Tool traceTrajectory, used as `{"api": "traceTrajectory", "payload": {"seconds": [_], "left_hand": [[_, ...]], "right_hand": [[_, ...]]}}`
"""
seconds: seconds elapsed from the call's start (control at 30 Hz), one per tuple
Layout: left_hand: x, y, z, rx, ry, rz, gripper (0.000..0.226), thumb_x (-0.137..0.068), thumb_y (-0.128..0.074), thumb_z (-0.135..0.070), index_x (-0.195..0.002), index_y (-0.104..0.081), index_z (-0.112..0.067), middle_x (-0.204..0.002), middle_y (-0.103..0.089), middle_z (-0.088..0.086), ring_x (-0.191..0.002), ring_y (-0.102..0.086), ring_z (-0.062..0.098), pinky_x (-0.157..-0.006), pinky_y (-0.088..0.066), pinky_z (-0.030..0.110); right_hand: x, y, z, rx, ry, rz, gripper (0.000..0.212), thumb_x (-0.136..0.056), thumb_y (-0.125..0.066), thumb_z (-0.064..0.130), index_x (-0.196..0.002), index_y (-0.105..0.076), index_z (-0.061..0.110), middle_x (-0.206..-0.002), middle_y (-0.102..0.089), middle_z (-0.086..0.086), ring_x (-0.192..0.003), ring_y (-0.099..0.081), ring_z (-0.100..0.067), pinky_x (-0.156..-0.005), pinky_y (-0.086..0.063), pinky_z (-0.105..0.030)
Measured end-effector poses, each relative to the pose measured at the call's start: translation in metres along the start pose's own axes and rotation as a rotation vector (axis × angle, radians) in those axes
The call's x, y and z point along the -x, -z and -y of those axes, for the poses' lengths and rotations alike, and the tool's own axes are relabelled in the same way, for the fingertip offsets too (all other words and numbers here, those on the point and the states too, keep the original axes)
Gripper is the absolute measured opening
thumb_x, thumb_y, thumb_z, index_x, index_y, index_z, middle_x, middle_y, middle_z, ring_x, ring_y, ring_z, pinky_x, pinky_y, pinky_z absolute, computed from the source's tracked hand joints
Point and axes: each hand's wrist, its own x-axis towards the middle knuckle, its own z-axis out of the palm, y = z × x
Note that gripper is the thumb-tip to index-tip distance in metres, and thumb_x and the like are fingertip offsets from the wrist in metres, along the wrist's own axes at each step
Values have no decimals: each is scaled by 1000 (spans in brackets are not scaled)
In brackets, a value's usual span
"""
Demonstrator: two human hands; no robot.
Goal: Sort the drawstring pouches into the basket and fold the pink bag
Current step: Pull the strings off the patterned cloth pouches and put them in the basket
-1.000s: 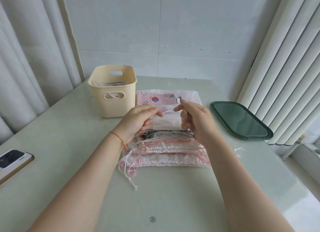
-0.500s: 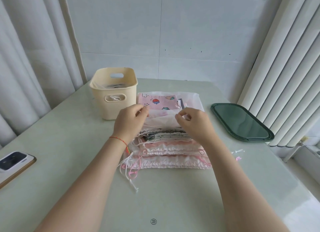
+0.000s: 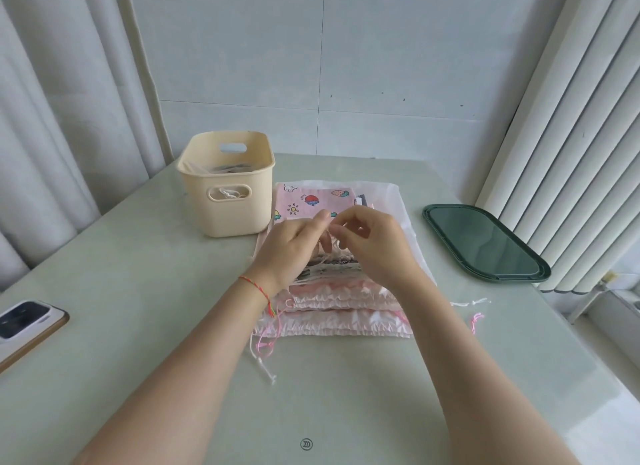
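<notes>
Above the stacked drawstring pouches (image 3: 332,301), your left hand (image 3: 291,249) and right hand (image 3: 374,242) meet, fingers curled, pinching thin drawstrings (image 3: 330,253).

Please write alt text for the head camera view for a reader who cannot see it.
Two hands, the left hand and the right hand, pinch thin drawstrings above a stack of pouches on a pale table. A cream basket stands behind on the left, a green tray lies right, a phone far left.
</notes>
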Motion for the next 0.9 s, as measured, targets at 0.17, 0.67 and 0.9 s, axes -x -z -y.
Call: {"api": "traceTrajectory", "payload": {"seconds": [0.17, 0.67, 0.9], "left_hand": [[-5, 10, 6, 28, 13, -59, 26, -74, -57, -48, -92, -55, -30, -57, -46, 14, -55, -44, 19, -62, -39, 34], [-13, 15, 17, 121, 260, -224, 22, -96, -50, -13, -78, -64, -10, -56, -56, 0, -43, -47, 14, -41, -32, 19], [-12, 14, 14, 203, 268, -241, 22, -97, -50, -13, -80, -63, -10, -60, -57, 3, -42, -47, 14, -38, -30, 16]], "right_hand": [[-5, 12, -3, -132, -103, -315, 6, -102, -46, 15, -96, -49, 13, -68, -59, 0, -49, -52, 2, -53, -43, -15], [-3, 25, -18, 228, -99, 119, 37, -78, -78, 37, -99, -50, 26, -90, -64, 7, -71, -52, -6, -66, -47, -26], [-5, 20, -18, 428, -25, 194, 5, -84, -73, 29, -87, -73, 25, -81, -64, 10, -76, -48, -7, -65, -37, -22]]}}
